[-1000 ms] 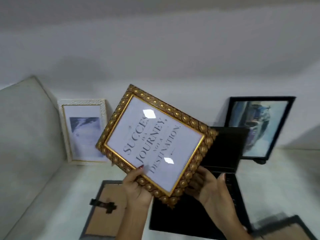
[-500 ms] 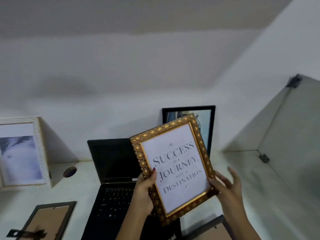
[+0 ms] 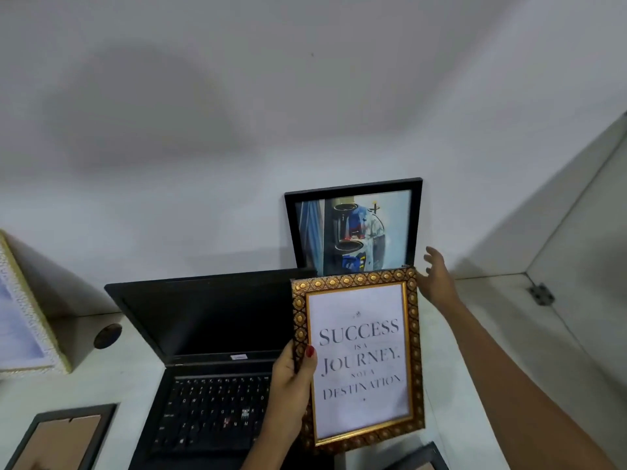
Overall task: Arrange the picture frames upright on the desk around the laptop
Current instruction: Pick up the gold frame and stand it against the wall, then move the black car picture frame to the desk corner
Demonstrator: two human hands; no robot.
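Frame in hand: gold frame (image 3: 358,359), portrait, face toward camera, held above the right edge of the laptop (image 3: 207,351).
Left hand (image 3: 291,385): closed on the gold frame's left rail, thumb on the front.
Right hand (image 3: 436,279): open, fingers spread, holding nothing, at the frame's top right corner.
Neighbours: black frame (image 3: 353,228) upright behind the laptop; white frame (image 3: 20,310) upright to its left.
Procedure: judged best to open the rear stand first, then set the bottom rail down right of the laptop.
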